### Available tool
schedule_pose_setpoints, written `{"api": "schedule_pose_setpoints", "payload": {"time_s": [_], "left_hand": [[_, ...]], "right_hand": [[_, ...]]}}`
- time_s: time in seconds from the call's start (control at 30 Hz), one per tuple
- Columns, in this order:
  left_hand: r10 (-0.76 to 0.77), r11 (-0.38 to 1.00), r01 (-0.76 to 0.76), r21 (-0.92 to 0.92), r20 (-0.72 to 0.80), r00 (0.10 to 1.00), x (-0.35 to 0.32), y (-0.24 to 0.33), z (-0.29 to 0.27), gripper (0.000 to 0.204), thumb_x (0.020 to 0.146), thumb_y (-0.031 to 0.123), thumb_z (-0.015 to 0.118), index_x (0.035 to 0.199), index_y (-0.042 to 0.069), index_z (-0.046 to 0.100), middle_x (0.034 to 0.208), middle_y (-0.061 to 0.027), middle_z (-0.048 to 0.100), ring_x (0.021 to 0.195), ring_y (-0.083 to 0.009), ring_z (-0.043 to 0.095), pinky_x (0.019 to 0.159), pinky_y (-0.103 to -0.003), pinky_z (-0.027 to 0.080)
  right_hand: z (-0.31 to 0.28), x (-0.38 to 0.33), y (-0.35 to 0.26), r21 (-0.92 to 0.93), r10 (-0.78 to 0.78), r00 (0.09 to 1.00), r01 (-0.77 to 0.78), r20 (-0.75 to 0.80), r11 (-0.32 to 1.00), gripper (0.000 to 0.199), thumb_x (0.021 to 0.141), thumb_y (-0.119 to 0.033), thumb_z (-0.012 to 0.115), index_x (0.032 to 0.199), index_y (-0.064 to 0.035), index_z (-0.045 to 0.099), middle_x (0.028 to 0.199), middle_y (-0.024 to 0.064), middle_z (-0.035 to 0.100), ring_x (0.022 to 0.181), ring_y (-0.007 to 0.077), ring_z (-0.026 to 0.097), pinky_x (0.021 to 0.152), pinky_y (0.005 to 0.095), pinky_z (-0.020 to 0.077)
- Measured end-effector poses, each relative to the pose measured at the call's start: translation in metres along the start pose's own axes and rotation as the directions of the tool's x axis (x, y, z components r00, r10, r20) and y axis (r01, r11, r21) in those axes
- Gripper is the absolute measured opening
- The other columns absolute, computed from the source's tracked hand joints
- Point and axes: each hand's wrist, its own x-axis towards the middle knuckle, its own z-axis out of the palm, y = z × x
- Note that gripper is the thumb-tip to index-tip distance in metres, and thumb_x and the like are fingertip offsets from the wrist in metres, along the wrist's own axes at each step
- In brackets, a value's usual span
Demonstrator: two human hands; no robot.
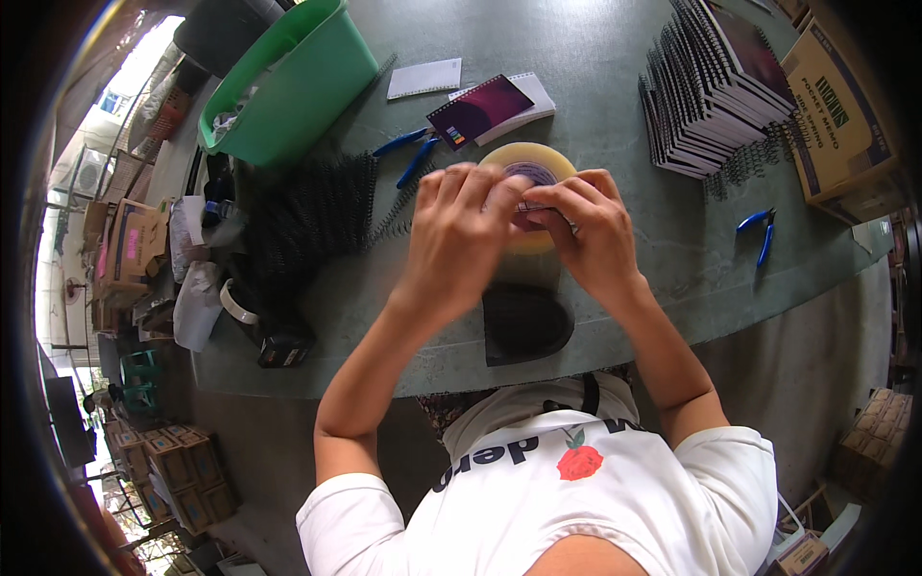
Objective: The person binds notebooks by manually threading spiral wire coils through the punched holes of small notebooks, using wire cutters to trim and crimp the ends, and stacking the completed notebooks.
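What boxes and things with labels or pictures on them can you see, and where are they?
Cardboard box: far right table edge, brown with dark print.
Stack of spiral notebooks: beside that box, dark covers.
Single notebook: beyond the hands, maroon cover with a small colourful label.
White card: left of that notebook, plain.
Small brown cartons: floor, lower left, stacked.
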Motion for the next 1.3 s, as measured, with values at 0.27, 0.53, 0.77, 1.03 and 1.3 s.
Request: {"api": "schedule_pose_setpoints", "payload": {"time_s": [0.27, 0.53, 0.77, 1.03, 1.3], "left_hand": [[-0.062, 0.953, 0.157, -0.261, 0.337, 0.940, 0.002, -0.023, 0.001, 0.024, 0.071, -0.005, 0.065, 0.094, 0.000, 0.059, 0.086, -0.0142, 0.062, 0.081, -0.0310, 0.059, 0.069, -0.038, 0.048], [-0.094, 0.916, 0.217, -0.336, 0.348, 0.933, 0.000, -0.038, -0.001, 0.017, 0.078, 0.007, 0.065, 0.094, 0.001, 0.063, 0.086, -0.0114, 0.064, 0.077, -0.0241, 0.062, 0.070, -0.033, 0.048], [-0.407, 0.889, 0.446, 0.100, 0.617, 0.673, 0.000, -0.204, 0.053, 0.059, 0.067, 0.025, 0.078, 0.117, 0.001, 0.057, 0.116, -0.0173, 0.060, 0.106, -0.0263, 0.058, 0.092, -0.035, 0.045], [-0.446, 0.887, 0.362, 0.285, 0.731, 0.516, 0.007, -0.191, 0.071, 0.078, 0.063, 0.025, 0.069, 0.135, 0.007, 0.043, 0.129, -0.0211, 0.047, 0.120, -0.0351, 0.045, 0.101, -0.037, 0.039], [-0.523, 0.845, 0.450, 0.289, 0.278, 0.806, -0.010, -0.197, 0.024, 0.027, 0.080, 0.012, 0.048, 0.101, -0.005, 0.051, 0.090, -0.0291, 0.058, 0.089, -0.0439, 0.057, 0.084, -0.047, 0.045]], "right_hand": [[0.008, -0.002, 0.003, -0.057, -0.044, 0.999, 0.043, -0.017, 0.997, 0.018, 0.075, -0.014, 0.068, 0.093, -0.0135, 0.066, 0.085, 0.0002, 0.064, 0.090, 0.0227, 0.055, 0.078, 0.0379, 0.0431], [0.013, -0.004, 0.008, 0.021, -0.034, 0.996, 0.036, -0.077, 0.999, 0.021, 0.077, -0.021, 0.068, 0.096, -0.0134, 0.065, 0.086, 0.0002, 0.065, 0.087, 0.0216, 0.056, 0.077, 0.0353, 0.0446], [0.014, 0.002, 0.001, 0.046, -0.019, 0.996, 0.023, -0.082, 0.999, 0.022, 0.076, -0.022, 0.069, 0.094, -0.0101, 0.066, 0.086, 0.0022, 0.065, 0.086, 0.0237, 0.056, 0.078, 0.0359, 0.0462], [0.017, 0.002, 0.007, 0.064, 0.000, 0.993, 0.007, -0.117, 0.998, 0.021, 0.072, -0.020, 0.073, 0.089, -0.0091, 0.068, 0.084, 0.0028, 0.066, 0.085, 0.0230, 0.057, 0.077, 0.0340, 0.0466], [0.022, 0.006, 0.004, 0.106, -0.027, 0.985, 0.046, -0.172, 0.993, 0.023, 0.066, -0.011, 0.077, 0.087, -0.0085, 0.069, 0.081, 0.0033, 0.068, 0.078, 0.0214, 0.058, 0.073, 0.0311, 0.0471]]}}
